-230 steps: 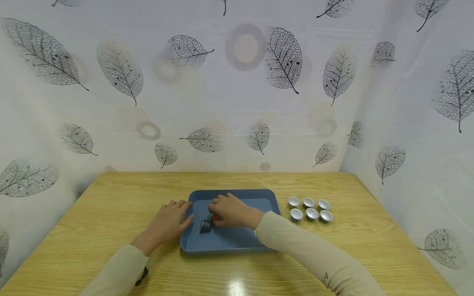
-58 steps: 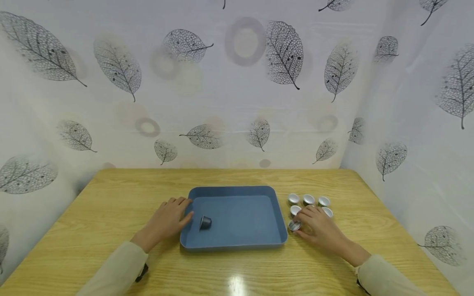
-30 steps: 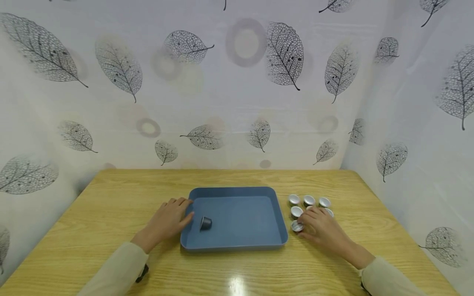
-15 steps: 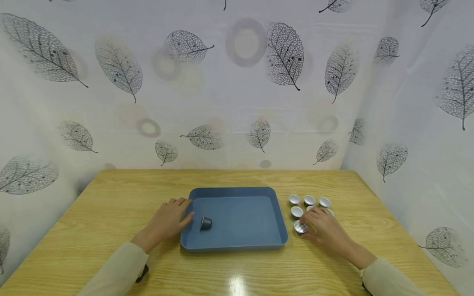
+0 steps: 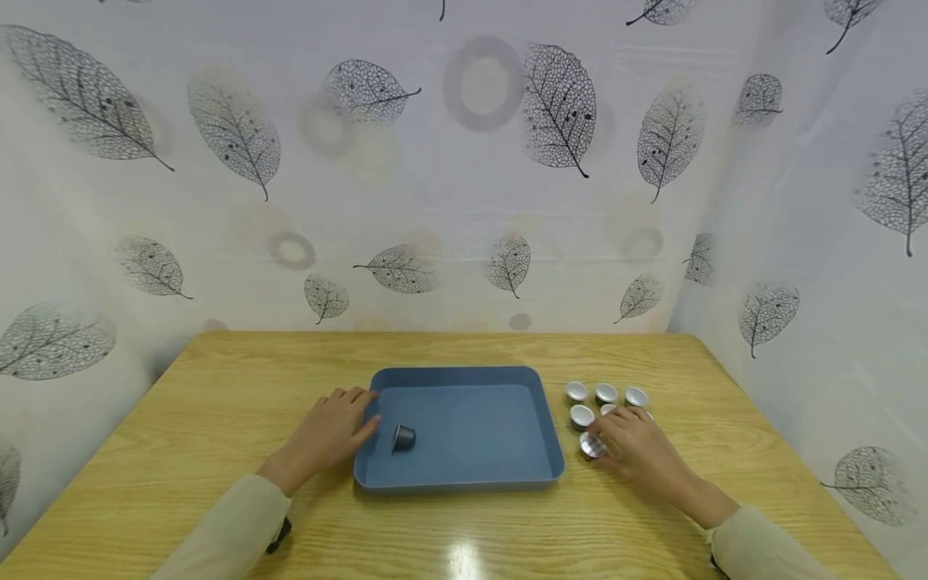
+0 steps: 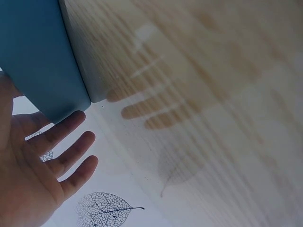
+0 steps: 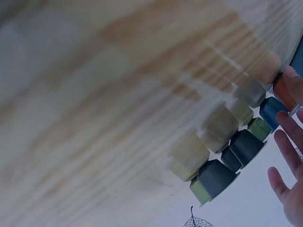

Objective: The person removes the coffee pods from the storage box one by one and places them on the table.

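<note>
My left hand (image 5: 326,435) rests against the left rim of a blue tray (image 5: 478,427), fingers loosely spread; the left wrist view shows the fingers (image 6: 71,124) by the tray's corner. One dark coffee capsule (image 5: 404,437) lies on its side in the tray. Right of the tray, my right hand (image 5: 641,451) pinches a silver-lidded coffee capsule (image 5: 592,445) between thumb and fingers, just in front of the grouped capsules. Its orange body (image 7: 282,91) shows in the right wrist view. Part of the group is hidden behind the hand.
Several capsules stand lid up in two rows, among them a white-lidded one (image 5: 582,416). From the side, a blue capsule (image 7: 271,111), a green one (image 7: 259,128) and dark ones (image 7: 215,177) show. A leaf-patterned curtain (image 5: 464,185) surrounds the wooden table (image 5: 275,362).
My right hand has moved from inside the tray to the table on its right, with the orange capsule. Over the last second that capsule slid slightly right. My left hand stays put.
</note>
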